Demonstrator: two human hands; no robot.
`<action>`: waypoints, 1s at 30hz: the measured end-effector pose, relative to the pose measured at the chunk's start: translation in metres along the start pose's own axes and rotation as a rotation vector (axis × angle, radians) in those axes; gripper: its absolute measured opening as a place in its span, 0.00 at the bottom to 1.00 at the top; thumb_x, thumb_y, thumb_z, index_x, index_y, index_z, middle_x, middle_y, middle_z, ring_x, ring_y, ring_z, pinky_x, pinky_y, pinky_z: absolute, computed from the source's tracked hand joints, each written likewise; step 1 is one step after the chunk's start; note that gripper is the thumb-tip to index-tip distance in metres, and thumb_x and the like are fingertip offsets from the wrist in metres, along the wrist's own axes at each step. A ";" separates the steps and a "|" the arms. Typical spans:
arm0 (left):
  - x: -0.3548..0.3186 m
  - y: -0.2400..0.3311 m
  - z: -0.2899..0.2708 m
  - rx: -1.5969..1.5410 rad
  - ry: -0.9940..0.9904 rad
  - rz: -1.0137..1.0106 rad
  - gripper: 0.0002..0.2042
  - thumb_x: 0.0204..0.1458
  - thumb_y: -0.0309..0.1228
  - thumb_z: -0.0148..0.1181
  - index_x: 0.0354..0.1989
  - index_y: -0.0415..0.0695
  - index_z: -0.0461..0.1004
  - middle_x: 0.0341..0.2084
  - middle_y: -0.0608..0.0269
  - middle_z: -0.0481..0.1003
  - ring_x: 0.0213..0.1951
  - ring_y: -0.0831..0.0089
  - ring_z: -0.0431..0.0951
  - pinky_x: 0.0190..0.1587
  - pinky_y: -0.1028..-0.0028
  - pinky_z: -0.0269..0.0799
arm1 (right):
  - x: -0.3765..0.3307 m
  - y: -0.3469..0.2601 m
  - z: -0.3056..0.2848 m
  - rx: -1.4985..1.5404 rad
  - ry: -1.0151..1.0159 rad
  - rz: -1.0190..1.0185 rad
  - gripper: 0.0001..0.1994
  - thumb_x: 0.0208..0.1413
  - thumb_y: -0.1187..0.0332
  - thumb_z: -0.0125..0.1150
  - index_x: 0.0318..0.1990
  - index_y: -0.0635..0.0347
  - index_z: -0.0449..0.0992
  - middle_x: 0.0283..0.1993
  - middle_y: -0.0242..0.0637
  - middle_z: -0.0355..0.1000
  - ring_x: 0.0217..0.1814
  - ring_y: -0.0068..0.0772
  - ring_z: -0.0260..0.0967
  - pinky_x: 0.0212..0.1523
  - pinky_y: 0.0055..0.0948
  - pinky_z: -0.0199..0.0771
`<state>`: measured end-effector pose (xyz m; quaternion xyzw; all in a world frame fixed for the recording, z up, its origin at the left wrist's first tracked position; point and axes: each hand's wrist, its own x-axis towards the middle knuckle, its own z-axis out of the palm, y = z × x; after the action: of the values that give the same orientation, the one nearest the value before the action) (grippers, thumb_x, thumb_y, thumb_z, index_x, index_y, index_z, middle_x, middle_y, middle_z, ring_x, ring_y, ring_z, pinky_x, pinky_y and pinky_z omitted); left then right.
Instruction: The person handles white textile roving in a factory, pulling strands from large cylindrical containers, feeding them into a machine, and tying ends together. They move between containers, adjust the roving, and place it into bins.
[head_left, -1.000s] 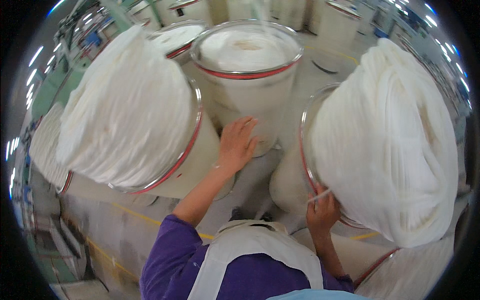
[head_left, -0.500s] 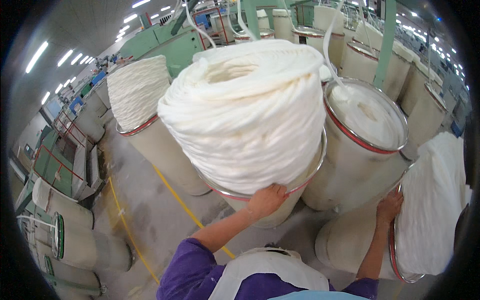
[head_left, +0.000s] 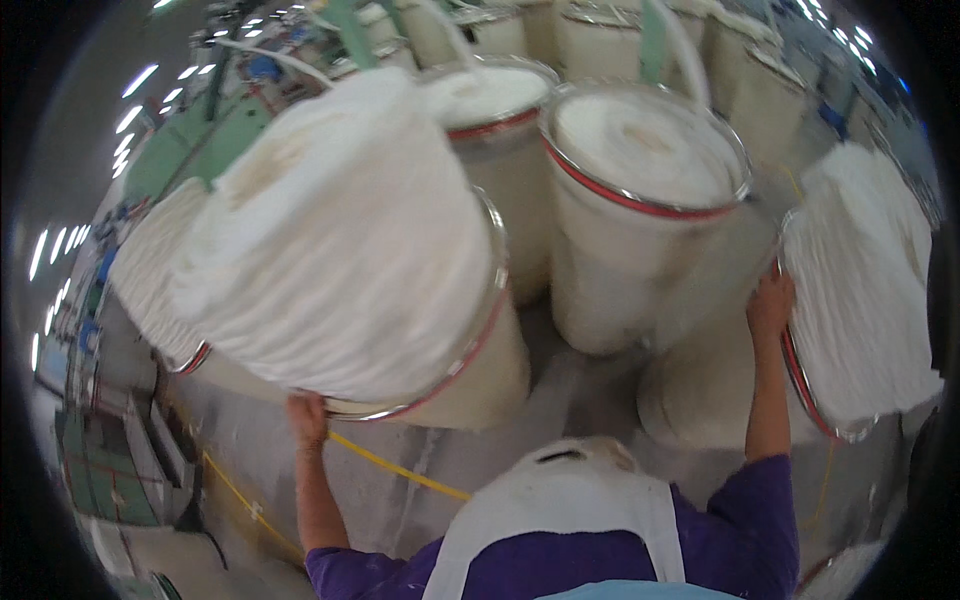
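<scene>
My left hand (head_left: pixel 308 418) is closed on the metal rim of a large cream sliver can (head_left: pixel 490 375) at the left. A thick coil of white cotton sliver (head_left: pixel 350 250) towers out of this can and leans to the left. Over at the right, my right hand (head_left: pixel 770 303) grips the red-banded rim of a second sliver can (head_left: pixel 700 395), which is tilted. Its white sliver coil (head_left: pixel 860 290) bulges out toward the right edge. My fingertips are partly hidden behind both rims.
Two sliver cans, a nearer one (head_left: pixel 640 270) and one behind it (head_left: pixel 505 190), stand between my arms, with sliver strands running down into them. Another heaped coil (head_left: pixel 155 265) is at far left. A yellow line (head_left: pixel 400 468) crosses the grey floor; green machinery (head_left: pixel 200 150) stands behind.
The left can and its coil have shifted left in view and tilt more. My left hand has moved left with the rim. My right hand still holds the right can, now higher in view.
</scene>
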<state>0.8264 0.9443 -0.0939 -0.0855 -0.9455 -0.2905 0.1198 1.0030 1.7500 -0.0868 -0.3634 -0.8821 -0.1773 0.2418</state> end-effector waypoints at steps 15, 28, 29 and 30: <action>-0.067 -0.041 0.073 0.034 0.325 -0.492 0.25 0.61 0.43 0.44 0.59 0.37 0.58 0.55 0.49 0.62 0.56 0.55 0.64 0.56 0.64 0.61 | -0.024 -0.042 0.011 0.594 -0.017 -0.161 0.18 0.46 0.69 0.62 0.47 0.60 0.73 0.53 0.47 0.68 0.55 0.52 0.64 0.56 0.49 0.61; 0.248 0.406 0.331 -0.217 -0.086 0.593 0.11 0.55 0.30 0.55 0.45 0.42 0.74 0.44 0.54 0.74 0.49 0.56 0.72 0.53 0.63 0.64 | 0.101 -0.098 0.030 1.162 -0.478 -0.373 0.11 0.50 0.63 0.64 0.40 0.55 0.77 0.35 0.40 0.76 0.36 0.42 0.74 0.37 0.38 0.73; 0.283 0.435 0.326 -0.135 -0.048 0.617 0.08 0.53 0.29 0.55 0.40 0.41 0.75 0.43 0.54 0.74 0.47 0.55 0.72 0.53 0.61 0.63 | 0.108 -0.096 0.028 1.176 -0.413 -0.374 0.11 0.48 0.64 0.65 0.39 0.55 0.77 0.34 0.39 0.76 0.35 0.41 0.74 0.37 0.37 0.73; 0.322 0.458 0.321 0.004 -0.083 0.736 0.09 0.52 0.29 0.55 0.38 0.41 0.76 0.42 0.54 0.75 0.48 0.55 0.72 0.55 0.59 0.62 | 0.114 -0.093 0.024 1.193 -0.362 -0.370 0.11 0.47 0.65 0.66 0.39 0.54 0.77 0.34 0.37 0.76 0.35 0.40 0.74 0.37 0.35 0.73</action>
<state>0.5679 1.5309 -0.0204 -0.4313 -0.8561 -0.2222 0.1780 0.8573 1.7622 -0.0560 -0.0331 -0.9039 0.3683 0.2150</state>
